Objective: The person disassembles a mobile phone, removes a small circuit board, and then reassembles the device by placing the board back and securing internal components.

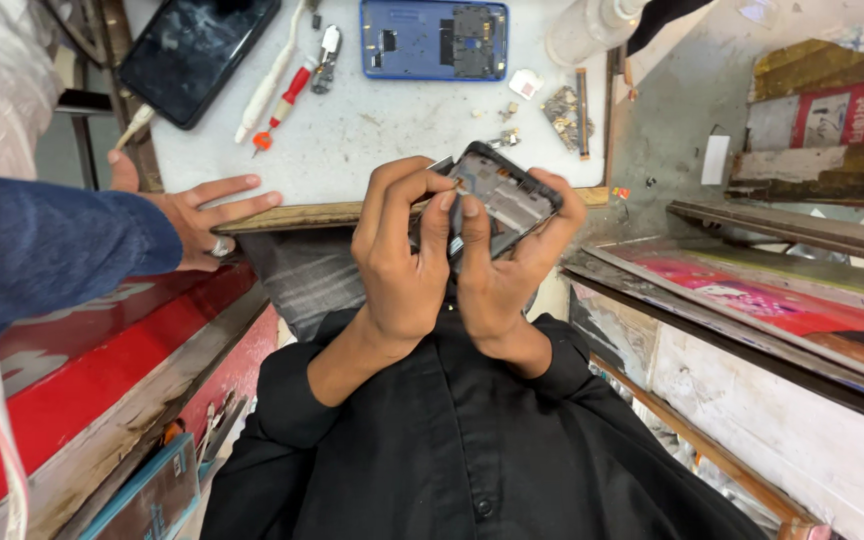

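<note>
Three hands show: the person's own two, and one co-worker's hand [207, 215] at the left, lying flat with fingers spread on the near edge of the white worktable [372, 140], a ring on one finger and a blue sleeve [62, 245] behind it. The person's left hand [402, 255] and right hand [512, 270] close together around one opened phone body [502, 195], held in the air just over the table's near edge and above the person's black shirt [452, 440]. The left hand's fingers curl over the phone's near-left end, fingertips pressing on its open inner face; the right hand cups the right side, its thumb laid on the same face beside the left fingertips. The phone's long axis runs diagonally, from the near left up toward the far right, with its bare inside turned up toward the camera. On the table lie one black phone [197, 50] with a dark screen at the far left, one blue phone frame [434, 38] at the far middle, one red-handled screwdriver [282, 100], one white tool [270, 80] beside it, and a small heap of loose metal parts [564, 112] at the right. A translucent bottle [592, 25] stands at the far right corner.
</note>
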